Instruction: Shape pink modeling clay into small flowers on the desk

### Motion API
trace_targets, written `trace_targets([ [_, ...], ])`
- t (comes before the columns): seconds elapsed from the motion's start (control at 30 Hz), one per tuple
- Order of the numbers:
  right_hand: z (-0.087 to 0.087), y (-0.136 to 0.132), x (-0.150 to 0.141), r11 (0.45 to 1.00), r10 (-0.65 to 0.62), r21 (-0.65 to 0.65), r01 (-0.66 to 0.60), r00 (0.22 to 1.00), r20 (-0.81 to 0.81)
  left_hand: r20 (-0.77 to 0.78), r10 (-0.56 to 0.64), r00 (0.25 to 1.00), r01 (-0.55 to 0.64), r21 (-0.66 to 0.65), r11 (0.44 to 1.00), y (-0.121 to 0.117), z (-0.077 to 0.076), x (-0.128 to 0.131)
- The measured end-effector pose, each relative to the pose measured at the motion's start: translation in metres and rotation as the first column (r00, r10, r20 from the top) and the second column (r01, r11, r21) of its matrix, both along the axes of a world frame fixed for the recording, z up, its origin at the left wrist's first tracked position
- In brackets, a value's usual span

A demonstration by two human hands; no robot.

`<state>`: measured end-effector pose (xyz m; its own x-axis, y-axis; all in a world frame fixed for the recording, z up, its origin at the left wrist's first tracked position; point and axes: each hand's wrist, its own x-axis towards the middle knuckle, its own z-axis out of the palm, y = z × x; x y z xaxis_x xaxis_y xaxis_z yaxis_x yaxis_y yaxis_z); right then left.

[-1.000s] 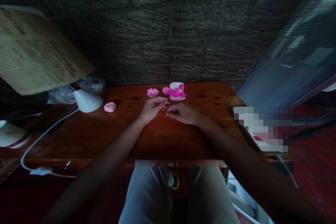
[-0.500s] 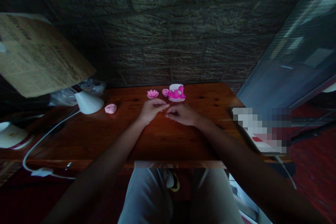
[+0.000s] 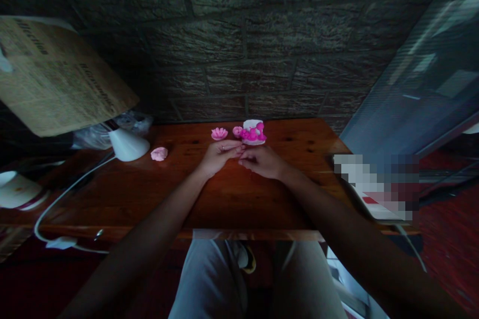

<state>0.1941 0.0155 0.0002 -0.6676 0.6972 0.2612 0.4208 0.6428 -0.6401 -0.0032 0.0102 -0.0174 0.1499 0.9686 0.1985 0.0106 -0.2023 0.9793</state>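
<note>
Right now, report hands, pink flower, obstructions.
Left hand, right hand close together; grip contents unclear. Pink flower beyond left hand. Magenta pieces near, possibly in the way.

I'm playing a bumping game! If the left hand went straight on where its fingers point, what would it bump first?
Probably the right hand. The left hand points across at it; whether they already touch is hard to tell.

I note the flower [image 3: 219, 134] bright pink; lump [image 3: 159, 154] paler pink; blobs [image 3: 253, 134] magenta, slab [image 3: 248, 124] white. Table [image 3: 243, 204] red-brown, dark knots. Wall [image 3: 277, 30] dark grey-green, streaked. Shade [image 3: 63, 75] tan, dark lettering. Lamp base [image 3: 129, 147] white. Cup [image 3: 18, 190] white, dark red band. My trousers [image 3: 209, 279] pale grey-blue.
</note>
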Motion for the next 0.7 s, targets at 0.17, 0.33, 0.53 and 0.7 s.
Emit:
trace_targets([
  [0.17,-0.0002,0.0015,0.0013,0.985,-0.167,0.031,0.167,0.986,-0.020,-0.041,0.010,0.999,-0.008,0.050,0.999,0.0037,-0.0025,-0.0022],
  [0.33,-0.0022,0.0024,0.0018,0.982,-0.182,0.034,0.186,0.978,-0.107,-0.053,0.026,0.998,-0.022,0.073,0.997,0.0043,-0.0029,-0.0028],
  [0.53,-0.0026,0.0041,0.0019,0.979,-0.196,0.018,0.204,0.960,-0.200,0.072,-0.011,0.997,0.013,-0.028,1.000,0.0026,-0.0035,-0.0022],
  [0.7,-0.0039,0.0057,0.0018,0.975,-0.217,-0.020,0.220,0.938,-0.269,0.131,-0.070,0.989,0.078,-0.063,0.995,0.0026,-0.0033,-0.0006],
])
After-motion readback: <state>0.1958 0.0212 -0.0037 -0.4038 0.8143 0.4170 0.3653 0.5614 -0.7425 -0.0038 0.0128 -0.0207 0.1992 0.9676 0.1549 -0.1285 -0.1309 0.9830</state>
